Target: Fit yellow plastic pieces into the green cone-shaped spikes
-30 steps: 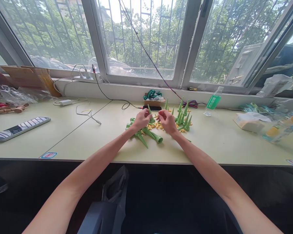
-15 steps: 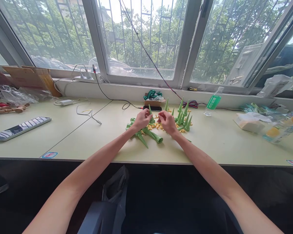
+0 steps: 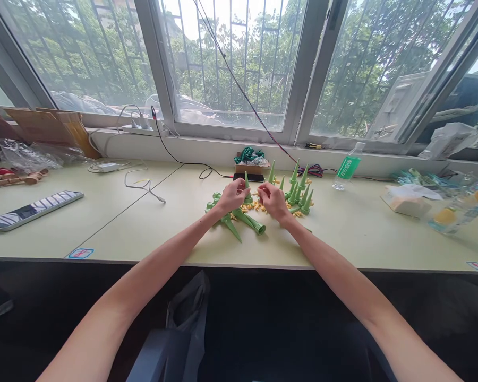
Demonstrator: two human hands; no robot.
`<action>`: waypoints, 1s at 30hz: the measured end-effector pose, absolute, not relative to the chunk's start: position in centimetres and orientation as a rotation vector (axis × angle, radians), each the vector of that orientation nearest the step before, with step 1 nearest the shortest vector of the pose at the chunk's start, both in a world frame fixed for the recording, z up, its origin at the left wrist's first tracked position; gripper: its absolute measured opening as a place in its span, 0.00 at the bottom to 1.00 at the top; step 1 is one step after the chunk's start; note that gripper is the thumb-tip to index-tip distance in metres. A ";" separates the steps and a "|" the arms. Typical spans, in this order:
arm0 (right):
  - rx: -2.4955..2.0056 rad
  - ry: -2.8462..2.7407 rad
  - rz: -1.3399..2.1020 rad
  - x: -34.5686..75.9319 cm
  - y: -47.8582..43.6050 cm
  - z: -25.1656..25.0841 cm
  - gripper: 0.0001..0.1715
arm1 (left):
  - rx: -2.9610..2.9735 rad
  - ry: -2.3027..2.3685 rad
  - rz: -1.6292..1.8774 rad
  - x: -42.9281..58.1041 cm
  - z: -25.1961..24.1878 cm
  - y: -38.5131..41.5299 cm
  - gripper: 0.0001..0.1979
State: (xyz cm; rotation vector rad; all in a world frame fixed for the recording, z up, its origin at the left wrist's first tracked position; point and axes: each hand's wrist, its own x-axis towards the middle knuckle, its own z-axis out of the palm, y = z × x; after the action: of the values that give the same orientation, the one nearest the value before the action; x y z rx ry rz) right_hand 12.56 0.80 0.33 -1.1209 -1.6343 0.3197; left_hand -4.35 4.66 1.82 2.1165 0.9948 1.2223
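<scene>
My left hand (image 3: 231, 197) is closed around a green plastic cone spike (image 3: 247, 185), its tip pointing up. My right hand (image 3: 274, 200) pinches a small yellow piece (image 3: 256, 194) right beside that cone's base, fingertips nearly touching the left hand. Below the hands several green cones (image 3: 242, 220) lie flat on the pale table (image 3: 143, 223). Several more cones (image 3: 298, 188) stand upright just right of my right hand. Small yellow pieces (image 3: 250, 207) are scattered between the two groups.
A green-labelled water bottle (image 3: 347, 167) stands at the back right. A black cable (image 3: 175, 156) runs from a power strip (image 3: 137, 126) on the sill. A keyboard (image 3: 30, 209) lies at the left. Tissue packs and bottles (image 3: 442, 204) crowd the right end. A dark bag (image 3: 175, 339) sits below the table edge.
My right hand has moved left toward my left hand, bringing the yellow piece up to the cone. My left hand has barely moved.
</scene>
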 end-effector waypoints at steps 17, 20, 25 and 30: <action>-1.113 -1.662 0.261 12.4 0.7 0.5 0.08 | 2.153 1.070 1.226 -4.5 1.8 5.0 0.05; -1.117 -1.669 0.238 12.4 0.8 0.4 0.07 | 2.147 1.036 1.220 -4.5 1.8 4.9 0.05; -1.134 -1.676 0.214 12.5 1.1 0.2 0.07 | 2.151 0.980 1.214 -4.4 1.6 5.0 0.07; -1.136 -1.676 0.209 12.6 1.1 0.1 0.09 | 2.139 0.965 1.218 -4.3 1.6 4.8 0.07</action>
State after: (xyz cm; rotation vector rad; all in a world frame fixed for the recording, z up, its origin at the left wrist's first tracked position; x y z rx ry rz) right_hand 12.59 1.13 0.14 -1.1358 -1.6757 0.2092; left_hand -4.28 4.80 1.56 2.1391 0.9653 1.2177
